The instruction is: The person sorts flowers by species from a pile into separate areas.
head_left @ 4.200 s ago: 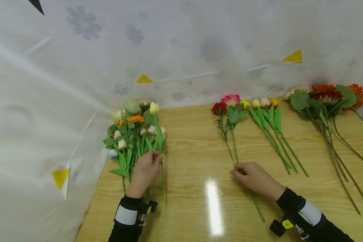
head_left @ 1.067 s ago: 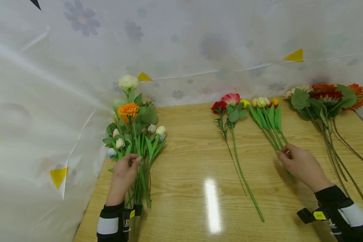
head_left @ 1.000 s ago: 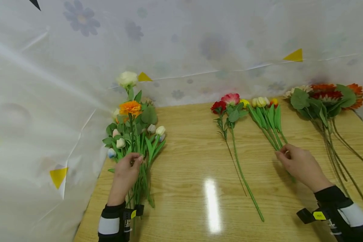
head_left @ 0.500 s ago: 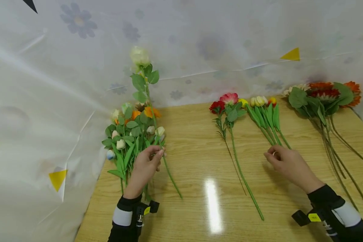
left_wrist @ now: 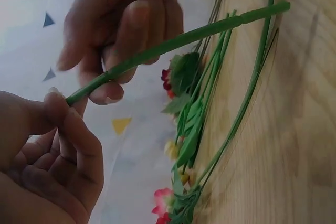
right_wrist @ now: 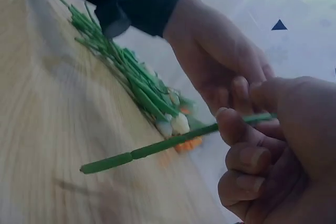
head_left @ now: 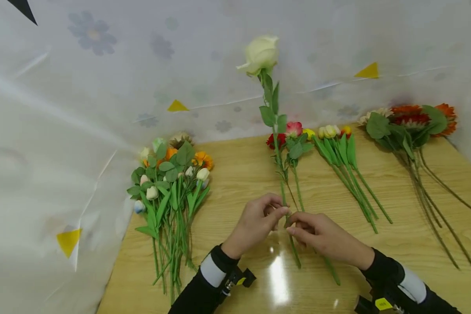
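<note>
A cream-white rose (head_left: 261,54) stands nearly upright above the table, its blossom in front of the sheet. My left hand (head_left: 257,222) pinches its green stem (left_wrist: 173,45) between thumb and index finger, as the left wrist view also shows. Close by, my right hand (head_left: 323,235) has its fingers at the lower stem; in the right wrist view (right_wrist: 283,145) the stem crosses its index finger, with the thumb standing apart. Behind them lie a red carnation (head_left: 276,141) and a pink flower (head_left: 294,128), their stems partly hidden by the hands.
A mixed flower pile (head_left: 172,192) lies on the table's left. Several tulips (head_left: 343,161) fan out right of centre. Orange and dark red flowers with broad leaves (head_left: 414,122) lie far right. A pale patterned sheet (head_left: 220,56) rises behind the wooden table (head_left: 235,174).
My left hand has lifted the white rose from the left pile and carried it right to the middle. My right hand has left the tulips and moved left to the rose's stem.
</note>
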`<action>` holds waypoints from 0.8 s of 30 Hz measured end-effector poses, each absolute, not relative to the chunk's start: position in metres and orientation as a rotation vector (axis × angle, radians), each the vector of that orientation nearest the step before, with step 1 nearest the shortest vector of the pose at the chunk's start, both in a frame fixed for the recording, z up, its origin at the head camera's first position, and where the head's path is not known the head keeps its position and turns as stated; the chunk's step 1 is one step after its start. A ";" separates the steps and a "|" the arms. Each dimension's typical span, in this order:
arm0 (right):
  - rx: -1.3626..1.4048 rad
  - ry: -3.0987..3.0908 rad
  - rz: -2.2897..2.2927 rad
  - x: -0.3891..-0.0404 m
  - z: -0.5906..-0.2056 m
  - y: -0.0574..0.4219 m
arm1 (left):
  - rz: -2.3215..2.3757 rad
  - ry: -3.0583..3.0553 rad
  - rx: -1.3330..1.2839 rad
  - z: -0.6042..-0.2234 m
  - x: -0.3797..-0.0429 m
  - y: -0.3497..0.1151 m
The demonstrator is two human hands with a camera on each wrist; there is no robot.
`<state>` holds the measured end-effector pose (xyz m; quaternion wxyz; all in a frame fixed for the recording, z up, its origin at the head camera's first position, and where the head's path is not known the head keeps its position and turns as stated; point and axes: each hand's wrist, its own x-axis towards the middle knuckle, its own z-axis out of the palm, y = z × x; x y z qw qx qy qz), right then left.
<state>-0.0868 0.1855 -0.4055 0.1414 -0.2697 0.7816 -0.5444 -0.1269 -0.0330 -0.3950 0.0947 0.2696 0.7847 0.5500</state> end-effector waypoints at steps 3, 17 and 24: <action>-0.789 2.238 -1.594 -0.083 -0.407 0.184 | 1.621 2.364 0.881 -0.398 -0.123 -0.021; -0.677 2.539 -1.560 -0.081 -0.408 0.232 | 1.154 2.966 0.509 -0.405 -0.131 -0.119; -0.553 2.684 -1.480 -0.082 -0.405 0.253 | 0.505 3.321 -0.043 -0.408 -0.124 -0.202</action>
